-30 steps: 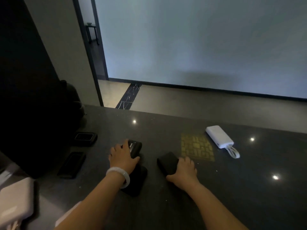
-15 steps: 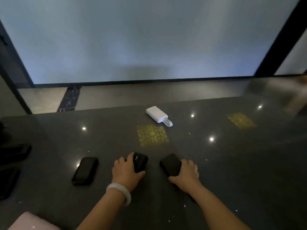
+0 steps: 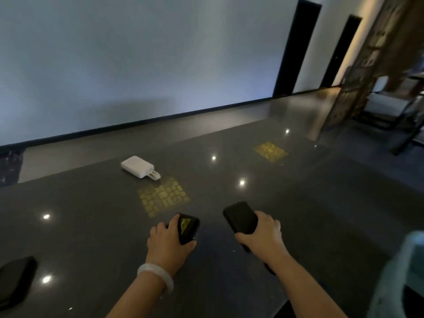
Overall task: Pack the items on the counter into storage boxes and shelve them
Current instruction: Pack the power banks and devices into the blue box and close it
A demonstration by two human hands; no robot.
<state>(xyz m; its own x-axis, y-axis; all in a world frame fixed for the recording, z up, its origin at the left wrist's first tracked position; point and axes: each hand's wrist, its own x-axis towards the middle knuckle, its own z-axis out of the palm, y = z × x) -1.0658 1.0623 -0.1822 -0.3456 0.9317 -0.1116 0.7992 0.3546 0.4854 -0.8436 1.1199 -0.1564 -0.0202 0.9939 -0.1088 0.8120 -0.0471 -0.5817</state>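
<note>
Left hand (image 3: 166,237) closed round a small black device (image 3: 187,228), its glossy face catching a yellow reflection. Right hand (image 3: 263,235) closed round a second black device (image 3: 241,218), matte, longer. Both grips appear to sit just above the dark surface (image 3: 321,214) rather than on it; contact cannot be told for certain.

Change over the last second: the hands keep the same two devices, but the view has swung right. The dark cabinet and flat items seen left of the grips a second ago are gone from sight. One black case (image 3: 16,278) remains, well left of the left grip at the picture's edge.

Ahead of both grips, beyond a yellow patterned reflection, lies a white power bank (image 3: 137,166) with its looped cable (image 3: 154,175), apart from both hands.

Right of the right grip, a pale blurred shape (image 3: 403,271) enters at the edge; possibly a storage box, too blurred to say.

Judgement: pick-up done, person turning toward where the devices get packed. White power bank and black case still to collect.
</note>
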